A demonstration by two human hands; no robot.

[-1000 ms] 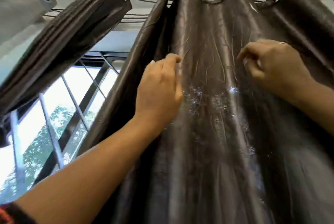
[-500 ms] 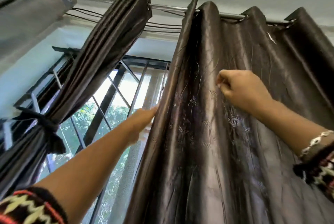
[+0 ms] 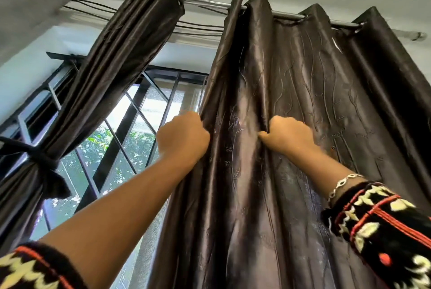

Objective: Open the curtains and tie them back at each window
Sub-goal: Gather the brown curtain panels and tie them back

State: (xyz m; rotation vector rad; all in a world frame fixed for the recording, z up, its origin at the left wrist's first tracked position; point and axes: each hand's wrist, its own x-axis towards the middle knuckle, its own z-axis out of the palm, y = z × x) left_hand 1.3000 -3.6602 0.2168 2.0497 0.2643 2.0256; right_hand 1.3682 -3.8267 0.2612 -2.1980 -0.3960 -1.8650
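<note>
A dark brown shiny curtain [image 3: 303,102] hangs by eyelets from a metal rod [image 3: 205,2] and fills the right half of the view. My left hand [image 3: 183,135] grips its left edge. My right hand [image 3: 289,135] grips a fold of the same curtain a little further right. A second brown curtain [image 3: 121,55] on the left is gathered into tight folds and bound low down by a dark tie [image 3: 39,160].
Between the two curtains shows a window [image 3: 130,139] with black metal bars and green leaves outside. A grey curtain [image 3: 28,3] hangs at the top left on the same rod. Thin cables [image 3: 198,26] run below the rod.
My left hand has come round the curtain's left edge and closed on it. My right hand has dropped lower and taken a fold. The view has tilted down, showing more window and the tied curtain.
</note>
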